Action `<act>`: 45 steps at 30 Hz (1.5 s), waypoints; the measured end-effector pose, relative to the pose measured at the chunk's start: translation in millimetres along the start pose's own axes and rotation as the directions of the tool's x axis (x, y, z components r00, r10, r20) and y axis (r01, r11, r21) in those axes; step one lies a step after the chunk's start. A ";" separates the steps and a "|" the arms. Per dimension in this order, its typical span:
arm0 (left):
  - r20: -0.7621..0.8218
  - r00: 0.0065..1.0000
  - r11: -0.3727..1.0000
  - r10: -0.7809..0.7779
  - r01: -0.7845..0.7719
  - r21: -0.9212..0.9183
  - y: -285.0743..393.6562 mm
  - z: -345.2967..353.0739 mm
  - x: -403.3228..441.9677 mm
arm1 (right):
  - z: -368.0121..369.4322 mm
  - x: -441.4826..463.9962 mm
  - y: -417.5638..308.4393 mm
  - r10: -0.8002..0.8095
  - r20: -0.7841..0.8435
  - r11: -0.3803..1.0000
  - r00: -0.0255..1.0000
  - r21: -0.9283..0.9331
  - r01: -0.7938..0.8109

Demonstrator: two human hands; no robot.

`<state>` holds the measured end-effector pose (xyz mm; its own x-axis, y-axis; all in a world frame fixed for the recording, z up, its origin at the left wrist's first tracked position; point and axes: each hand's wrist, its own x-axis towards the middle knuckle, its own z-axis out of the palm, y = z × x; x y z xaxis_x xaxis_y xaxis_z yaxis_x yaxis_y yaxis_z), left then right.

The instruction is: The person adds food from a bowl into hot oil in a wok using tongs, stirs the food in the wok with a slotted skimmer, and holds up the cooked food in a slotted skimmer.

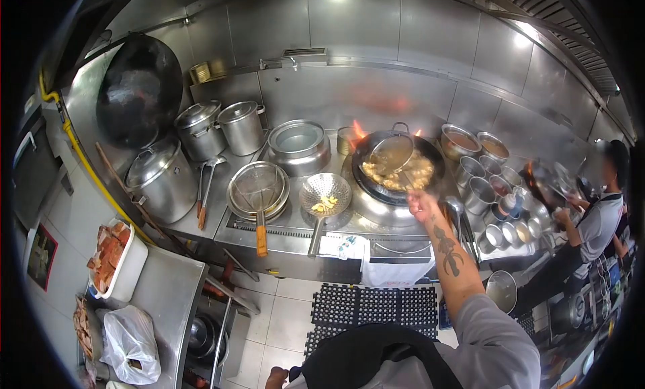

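Observation:
My right hand (421,205) is closed around the handle of a wide round wok ladle (393,152). The ladle's bowl is over the dark wok (361,186), among browned pieces of food (420,170) in bubbling liquid. Flames (359,129) show behind the wok's rim. At the bottom edge, low beside my body, only part of my left hand (277,375) shows; its fingers are not clear. Left of the wok, a perforated strainer (329,187) holds pale yellow pieces (324,204). Beside it, a wire-mesh skimmer (259,187) with a wooden handle rests over a round pan.
Lidded steel pots (240,127) and a water-filled pot (295,142) stand left. Several steel containers (478,194) are right of the wok. A co-worker (598,221) stands at the far right by another flaming wok. A white tub (134,265) of reddish-brown pieces sits lower left.

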<state>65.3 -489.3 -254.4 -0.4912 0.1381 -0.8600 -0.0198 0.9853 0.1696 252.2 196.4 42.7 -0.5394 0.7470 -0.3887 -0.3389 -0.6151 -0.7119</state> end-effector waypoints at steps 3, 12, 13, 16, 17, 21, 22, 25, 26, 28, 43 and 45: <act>-0.003 1.000 1.000 0.002 -0.002 -0.001 -1.3 -0.1 3.5 | -5.5 2.5 0.4 -0.018 0.025 0.999 1.000 -0.027 0.019; -0.008 1.000 1.000 0.008 -0.008 0.013 -7.9 0.7 19.4 | 30.2 9.1 -10.3 0.046 -0.008 0.999 0.999 -0.024 -0.046; -0.008 1.000 1.000 0.008 -0.008 0.015 -9.1 0.8 20.7 | 34.3 9.6 -11.6 0.017 -0.031 0.997 0.999 -0.078 -0.019; -0.006 1.000 1.000 0.013 -0.012 0.017 -9.6 2.3 25.3 | 55.5 -4.8 -18.9 -0.036 -0.058 0.980 0.998 -0.198 0.024; -0.006 1.000 1.000 0.014 -0.014 0.016 -10.3 4.3 27.2 | 56.8 -1.6 -20.3 -0.025 -0.045 0.977 0.999 -0.211 0.015; -0.001 1.000 1.000 0.018 -0.018 0.007 -10.5 11.3 37.9 | 66.5 8.9 -20.2 -0.031 -0.064 0.952 0.997 -0.306 0.010; -0.003 1.000 1.000 0.017 -0.017 -0.001 -12.7 12.0 39.6 | 68.9 10.0 -18.0 -0.034 -0.070 0.950 0.997 -0.311 0.010; -0.010 1.000 1.000 0.016 -0.016 -0.024 -14.0 13.2 38.5 | 72.0 10.4 -13.3 -0.052 -0.087 0.946 0.995 -0.324 0.021; -0.012 1.000 0.999 0.015 -0.015 -0.034 -14.6 13.8 37.8 | 73.3 6.4 -10.7 -0.062 -0.091 0.945 0.994 -0.325 0.029; -0.016 1.000 0.998 0.013 -0.014 -0.055 -15.6 15.4 36.5 | 76.0 -2.4 -4.7 -0.077 -0.093 0.943 0.993 -0.331 0.042; -0.083 0.986 0.989 0.143 -0.138 0.059 -12.9 5.4 25.4 | 26.9 -26.4 15.8 -0.020 0.001 0.998 1.000 -0.057 0.020; -0.090 0.982 0.984 0.167 -0.159 0.086 -12.1 4.8 23.2 | 22.4 -27.9 17.1 -0.007 0.016 1.000 1.000 -0.025 0.007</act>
<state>58.3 -497.5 -278.7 -0.5644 0.2907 -0.7727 0.1333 0.9558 0.2622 244.2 159.4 54.4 -0.5496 0.7470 -0.3741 -0.3237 -0.6032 -0.7289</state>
